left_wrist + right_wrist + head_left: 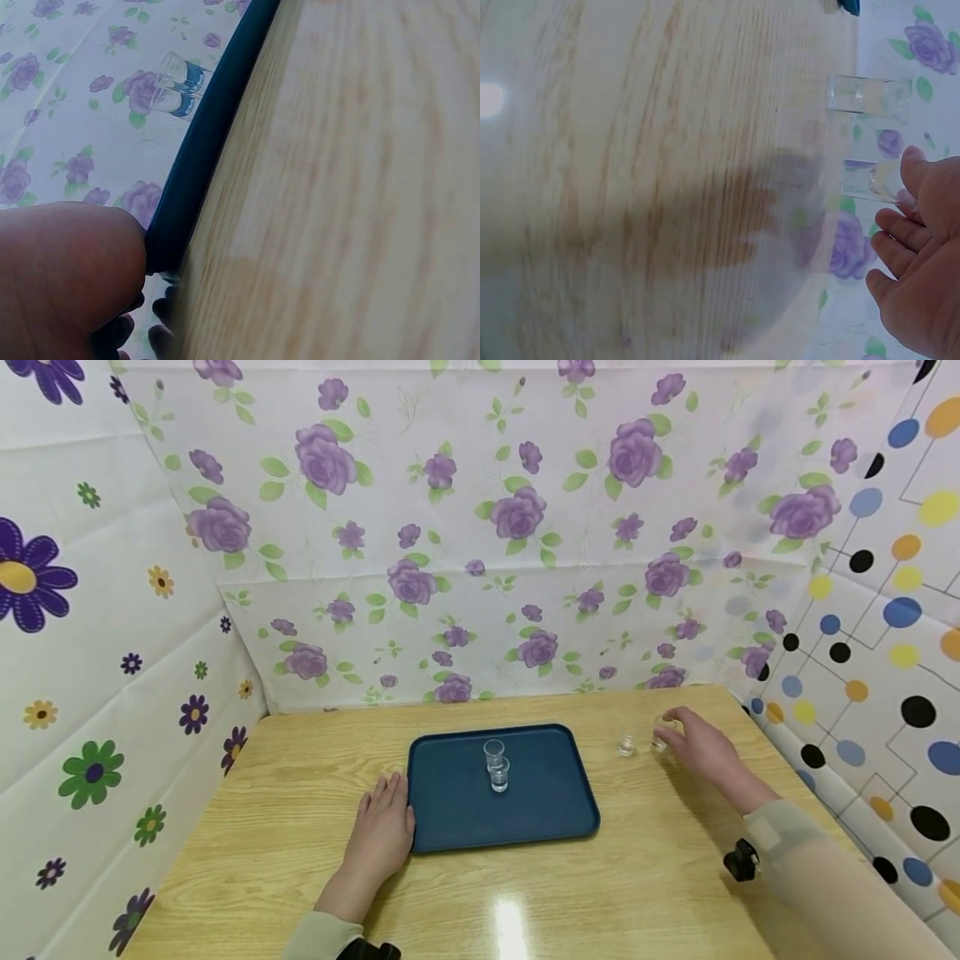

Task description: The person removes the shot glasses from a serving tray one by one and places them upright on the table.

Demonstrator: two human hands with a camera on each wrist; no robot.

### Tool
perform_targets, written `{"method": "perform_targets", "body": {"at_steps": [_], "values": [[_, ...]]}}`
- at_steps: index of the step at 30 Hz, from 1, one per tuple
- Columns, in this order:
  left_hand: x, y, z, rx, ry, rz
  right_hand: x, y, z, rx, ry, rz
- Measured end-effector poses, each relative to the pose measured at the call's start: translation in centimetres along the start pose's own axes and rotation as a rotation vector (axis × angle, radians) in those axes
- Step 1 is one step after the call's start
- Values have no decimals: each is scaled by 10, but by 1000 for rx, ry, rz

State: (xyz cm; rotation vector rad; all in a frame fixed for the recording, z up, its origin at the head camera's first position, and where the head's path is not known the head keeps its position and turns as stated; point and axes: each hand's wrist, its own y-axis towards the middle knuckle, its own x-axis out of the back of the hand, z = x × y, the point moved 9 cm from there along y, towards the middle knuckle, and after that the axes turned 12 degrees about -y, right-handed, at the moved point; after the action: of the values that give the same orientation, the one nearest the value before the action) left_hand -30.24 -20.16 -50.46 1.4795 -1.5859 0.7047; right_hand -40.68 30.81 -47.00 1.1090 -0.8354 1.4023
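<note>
I am remotely pinching the rim of a clear glass [658, 744] with the right hand [702, 747]; the glass is standing on the bench [457, 902] at that hand's left, near a second glass [626, 747]. The left hand [383, 828] is lying outstretched against the tray [465, 814].

In head view we are looking forward and down over the whole tray [457, 814]; in both wrist views, tilted sideways, we are looking closely along the tabletop [337, 187] towards the floral backdrop [480, 552] all are sharing.
</note>
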Motion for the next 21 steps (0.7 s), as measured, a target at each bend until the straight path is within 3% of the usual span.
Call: {"method": "perform_targets", "body": {"at_steps": [21], "values": [[-3,0,3,-4,-11,-7,-11,0,-7,-7,8,-20]]}}
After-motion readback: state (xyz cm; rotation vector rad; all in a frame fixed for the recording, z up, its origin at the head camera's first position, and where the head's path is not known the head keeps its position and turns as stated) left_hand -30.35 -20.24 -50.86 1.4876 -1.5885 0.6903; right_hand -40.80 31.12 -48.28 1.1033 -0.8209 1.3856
